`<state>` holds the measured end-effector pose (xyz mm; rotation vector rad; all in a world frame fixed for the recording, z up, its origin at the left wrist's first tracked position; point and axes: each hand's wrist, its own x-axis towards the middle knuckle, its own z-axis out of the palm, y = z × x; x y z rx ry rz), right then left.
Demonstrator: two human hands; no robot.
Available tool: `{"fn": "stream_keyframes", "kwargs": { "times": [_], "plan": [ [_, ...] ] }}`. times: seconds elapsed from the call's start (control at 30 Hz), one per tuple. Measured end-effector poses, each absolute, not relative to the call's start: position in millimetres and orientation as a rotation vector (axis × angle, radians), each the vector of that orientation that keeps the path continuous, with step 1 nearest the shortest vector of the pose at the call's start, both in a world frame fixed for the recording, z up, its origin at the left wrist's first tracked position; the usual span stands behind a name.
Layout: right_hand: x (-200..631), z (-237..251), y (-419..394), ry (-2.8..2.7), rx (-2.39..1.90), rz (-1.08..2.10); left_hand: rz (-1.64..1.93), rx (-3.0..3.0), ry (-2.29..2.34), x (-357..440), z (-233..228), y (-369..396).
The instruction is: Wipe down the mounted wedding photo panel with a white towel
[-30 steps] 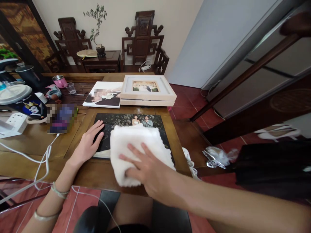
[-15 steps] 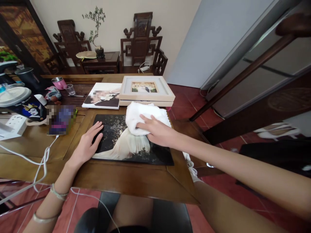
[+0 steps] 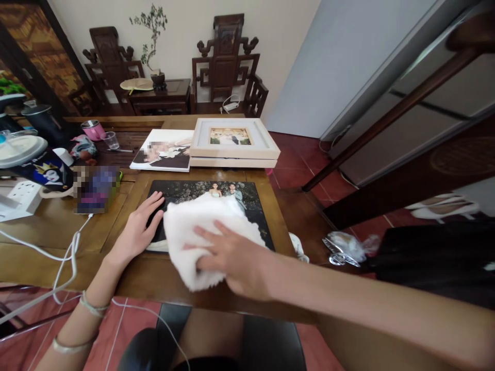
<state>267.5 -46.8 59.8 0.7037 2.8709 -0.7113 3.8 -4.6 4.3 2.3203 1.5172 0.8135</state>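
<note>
Now hands [image 3: 232, 257] (both flat) press towel [image 3: 193, 232], photo [image 3: 255, 206].

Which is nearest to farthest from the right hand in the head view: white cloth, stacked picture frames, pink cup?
1. white cloth: under the right hand, pressed onto the dark photo print.
2. stacked picture frames: beyond the print, toward the table's far edge.
3. pink cup: far left, beside a clear glass.

Framed photo [image 3: 234, 140], pink cup [image 3: 93, 129]
</note>
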Motion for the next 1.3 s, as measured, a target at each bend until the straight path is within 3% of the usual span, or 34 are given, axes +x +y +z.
{"fn": "stream_keyframes", "kwargs": {
  "times": [0.27,0.43,0.6,0.73,0.87,1.07,1.3],
  "plan": [
    [312,45,31,2.945,1.145,-0.481,0.827,2.31,1.517,5,6,-6],
    [301,42,-4,2.881,1.255,-0.378,0.838,2.32,1.509,4,4,-5],
    [274,52,-61,2.852,0.885,-0.556,0.83,2.331,1.513,3,3,-4],
    [272,57,-62,2.879,0.704,-0.723,0.825,2.334,1.512,4,3,-3],
    [291,53,-21,2.93,0.883,-0.715,0.819,2.332,1.516,4,3,-2],
    [328,44,31,2.93,1.211,-0.421,0.834,2.32,1.518,4,4,-3],
    [315,39,-32,2.892,1.282,-0.395,0.835,2.322,1.523,5,4,-3]
  ]
}}
